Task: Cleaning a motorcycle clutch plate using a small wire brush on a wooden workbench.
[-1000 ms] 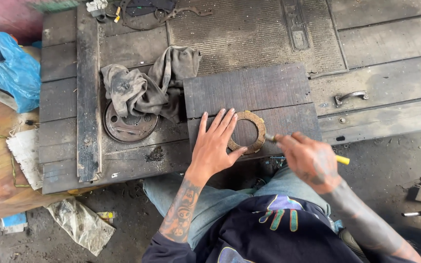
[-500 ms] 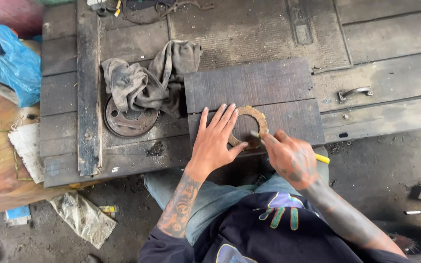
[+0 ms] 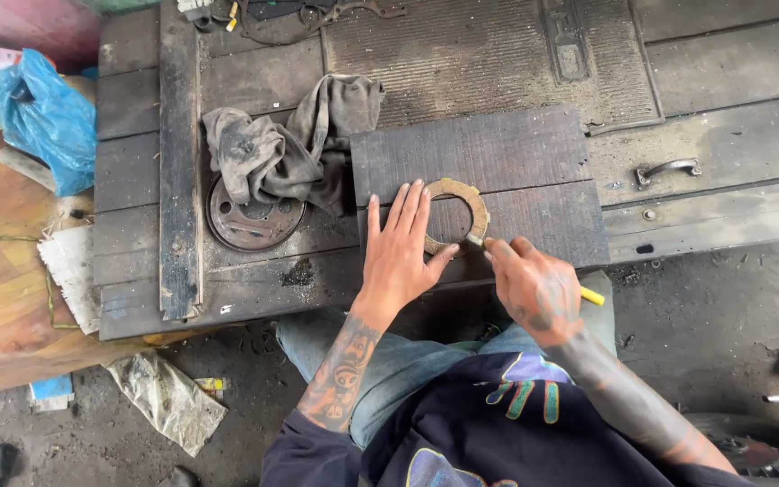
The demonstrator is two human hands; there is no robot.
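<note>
One yellow pencil (image 3: pixel 588 294) slants up-left toward the ring (image 3: pixel 463 203)

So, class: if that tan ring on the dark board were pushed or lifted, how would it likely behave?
The tan ring lies flat, so it would probably slide, not roll. It looks thin, likely light and perhaps bendable. The left hand presses on it, suggesting it shifts easily.
</note>
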